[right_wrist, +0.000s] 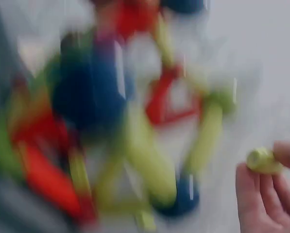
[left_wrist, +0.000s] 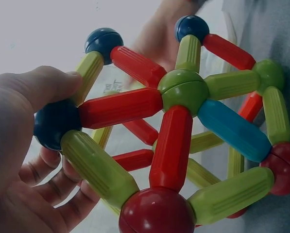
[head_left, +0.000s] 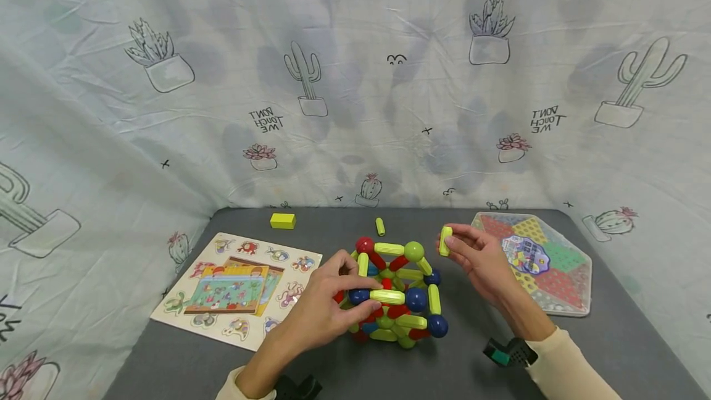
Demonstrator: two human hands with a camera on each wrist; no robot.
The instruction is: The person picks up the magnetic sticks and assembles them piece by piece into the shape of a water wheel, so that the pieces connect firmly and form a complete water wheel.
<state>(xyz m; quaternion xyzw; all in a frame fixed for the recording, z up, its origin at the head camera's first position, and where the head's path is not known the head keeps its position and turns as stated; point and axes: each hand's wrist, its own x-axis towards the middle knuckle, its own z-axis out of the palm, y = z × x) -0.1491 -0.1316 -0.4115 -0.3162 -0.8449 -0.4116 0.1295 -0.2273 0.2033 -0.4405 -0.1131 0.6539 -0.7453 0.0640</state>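
A stick-and-ball model [head_left: 415,299] of yellow-green, red and blue rods joined by coloured balls stands on the dark table. My left hand [head_left: 328,298] grips its near left side, thumb and index finger at a front yellow-green rod [head_left: 387,296]. In the left wrist view, the thumb lies by a dark blue ball [left_wrist: 58,124], with the other fingers behind it. To the right of the model, raised above the table, my right hand [head_left: 480,261] pinches a loose yellow-green rod [head_left: 445,241] upright between thumb and fingers. The right wrist view shows this rod [right_wrist: 262,161] end-on beside the blurred model.
Another yellow-green rod [head_left: 380,226] lies behind the model. A yellow block [head_left: 282,221] sits at the back left. On the left lies a wooden sea-animal puzzle board [head_left: 219,245], on the right a hexagonal game board [head_left: 561,267]. A patterned curtain [head_left: 355,91] hangs behind the table.
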